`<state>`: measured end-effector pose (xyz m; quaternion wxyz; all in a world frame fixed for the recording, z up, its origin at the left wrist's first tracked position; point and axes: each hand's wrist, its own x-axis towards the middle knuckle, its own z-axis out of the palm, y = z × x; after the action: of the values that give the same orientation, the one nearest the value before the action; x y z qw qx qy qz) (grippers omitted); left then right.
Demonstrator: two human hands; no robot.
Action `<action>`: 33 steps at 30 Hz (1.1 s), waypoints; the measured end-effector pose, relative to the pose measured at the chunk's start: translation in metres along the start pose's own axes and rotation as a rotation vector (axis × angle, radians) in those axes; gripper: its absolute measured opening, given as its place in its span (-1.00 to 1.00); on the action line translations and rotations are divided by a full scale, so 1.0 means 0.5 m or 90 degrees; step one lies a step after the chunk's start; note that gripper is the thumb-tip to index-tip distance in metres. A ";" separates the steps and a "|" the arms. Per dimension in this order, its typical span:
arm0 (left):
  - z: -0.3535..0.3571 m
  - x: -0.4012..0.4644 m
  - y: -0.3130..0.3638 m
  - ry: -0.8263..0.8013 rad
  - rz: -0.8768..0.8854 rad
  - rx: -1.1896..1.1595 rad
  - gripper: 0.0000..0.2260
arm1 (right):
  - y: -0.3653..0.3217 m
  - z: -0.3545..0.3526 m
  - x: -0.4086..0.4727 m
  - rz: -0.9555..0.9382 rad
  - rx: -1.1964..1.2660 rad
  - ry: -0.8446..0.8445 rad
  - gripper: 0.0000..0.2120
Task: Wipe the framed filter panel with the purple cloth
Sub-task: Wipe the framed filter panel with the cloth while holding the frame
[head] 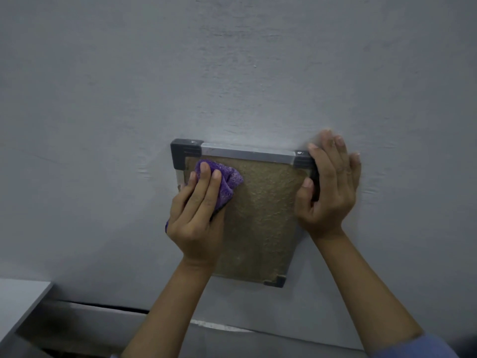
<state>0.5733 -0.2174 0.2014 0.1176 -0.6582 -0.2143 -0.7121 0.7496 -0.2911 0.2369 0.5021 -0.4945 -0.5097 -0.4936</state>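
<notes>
The framed filter panel (260, 213) has a brown, rough mesh, a silver metal frame and dark grey plastic corners. It rests flat against a grey surface (232, 73). My left hand (198, 215) presses the bunched purple cloth (227, 180) onto the mesh near the upper left corner. My right hand (327, 184) grips the panel's right edge just below the upper right corner, thumb on the front and fingers spread behind. The left edge of the frame is mostly hidden by my left hand.
A white ledge or tabletop corner (18, 303) shows at the lower left. A dark gap and a pale seam (222, 325) run along the bottom of the grey surface. A blue sleeve (413, 347) covers my right forearm.
</notes>
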 end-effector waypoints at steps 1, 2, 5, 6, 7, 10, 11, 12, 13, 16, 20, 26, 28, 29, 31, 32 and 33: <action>-0.003 0.000 0.003 -0.006 0.014 -0.002 -0.76 | 0.000 0.000 0.000 -0.001 -0.002 0.000 -0.64; -0.007 -0.001 0.003 -0.020 0.033 -0.006 -0.79 | 0.000 0.000 0.000 -0.002 -0.003 0.000 -0.64; -0.027 -0.015 -0.010 -0.108 0.128 -0.040 -0.75 | -0.001 -0.003 0.001 -0.004 -0.001 -0.005 -0.63; -0.036 -0.019 -0.014 -0.144 0.170 -0.056 -0.69 | -0.001 -0.005 0.001 -0.006 0.002 -0.008 -0.63; -0.047 -0.017 -0.016 -0.172 0.205 -0.070 -0.64 | -0.002 -0.005 0.001 -0.008 0.004 -0.010 -0.63; -0.062 0.030 0.003 -0.138 0.233 -0.104 -0.67 | -0.005 -0.010 0.003 -0.011 0.006 -0.014 -0.62; -0.056 0.054 0.011 -0.112 0.227 -0.117 -0.70 | -0.006 -0.012 0.004 -0.012 0.005 -0.018 -0.62; -0.045 0.074 0.017 -0.098 0.224 -0.124 -0.71 | -0.006 -0.015 0.005 -0.013 0.006 -0.025 -0.62; -0.031 0.089 0.020 -0.099 0.224 -0.120 -0.69 | -0.006 -0.018 0.007 -0.018 0.006 -0.034 -0.62; 0.001 0.089 0.021 -0.178 0.220 -0.080 -0.49 | 0.007 -0.036 0.011 -0.057 -0.012 -0.084 -0.61; 0.016 0.070 0.035 -0.177 0.141 -0.088 -0.49 | 0.024 -0.051 0.021 -0.104 -0.019 -0.124 -0.60; 0.029 0.072 0.050 -0.096 0.158 -0.064 -0.61 | 0.033 -0.046 0.019 -0.104 -0.020 -0.118 -0.59; 0.023 0.068 0.043 -0.108 0.200 -0.072 -0.63 | 0.032 -0.042 0.016 -0.101 -0.023 -0.109 -0.59; 0.021 0.060 0.040 -0.126 0.228 -0.078 -0.64 | 0.031 -0.040 0.015 -0.101 -0.024 -0.105 -0.59; 0.012 0.026 0.036 -0.192 0.281 -0.092 -0.64 | 0.031 -0.037 0.015 -0.107 -0.027 -0.099 -0.58; 0.006 0.006 0.033 -0.230 0.301 -0.101 -0.64 | 0.032 -0.036 0.016 -0.110 -0.031 -0.100 -0.58; 0.001 -0.012 0.029 -0.263 0.317 -0.112 -0.64 | 0.033 -0.036 0.017 -0.113 -0.036 -0.100 -0.58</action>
<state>0.5812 -0.2308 0.1977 0.1844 -0.8286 -0.0038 -0.5286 0.7662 -0.3086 0.2456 0.4007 -0.4989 -0.5750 -0.5098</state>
